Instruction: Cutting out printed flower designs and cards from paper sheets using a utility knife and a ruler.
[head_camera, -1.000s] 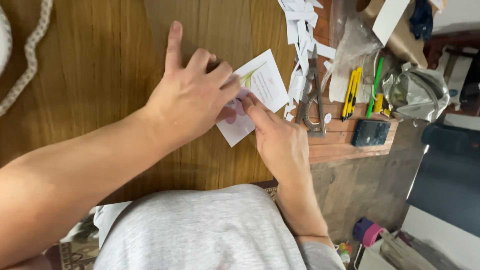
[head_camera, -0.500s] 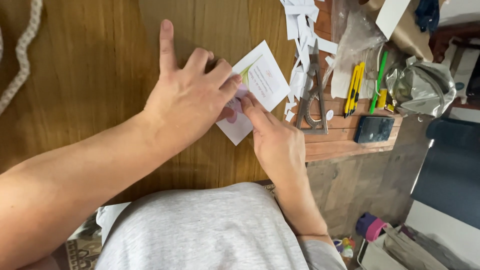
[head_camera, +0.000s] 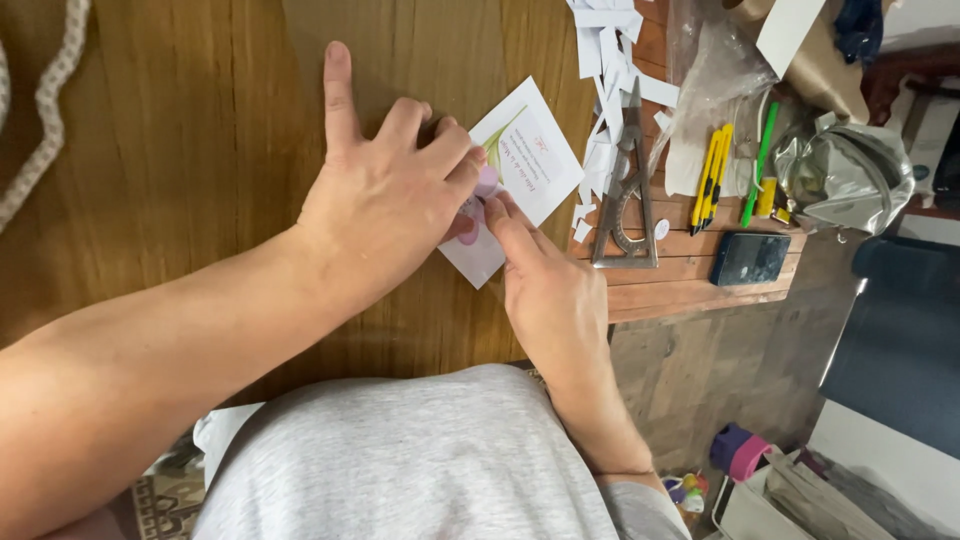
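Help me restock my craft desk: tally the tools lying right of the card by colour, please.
Yellow utility knives: 2
Green pen: 1
Metal protractor divider: 1
Dark phone: 1
Total: 5

The near half of a white printed paper card (head_camera: 525, 160) on the wooden table (head_camera: 200, 130) lies hidden beneath the person's left hand (head_camera: 385, 200) and the fingertips of the right hand (head_camera: 545, 290); its small print and pink motif are too small to make out. What either hand pinches there cannot be seen. A pale braided cord (head_camera: 45, 110) runs off the top and left edges. A heap of white paper offcuts (head_camera: 605, 60) is cut off at the top edge. A crumpled silver foil bag (head_camera: 840, 175) partly hides things behind it.
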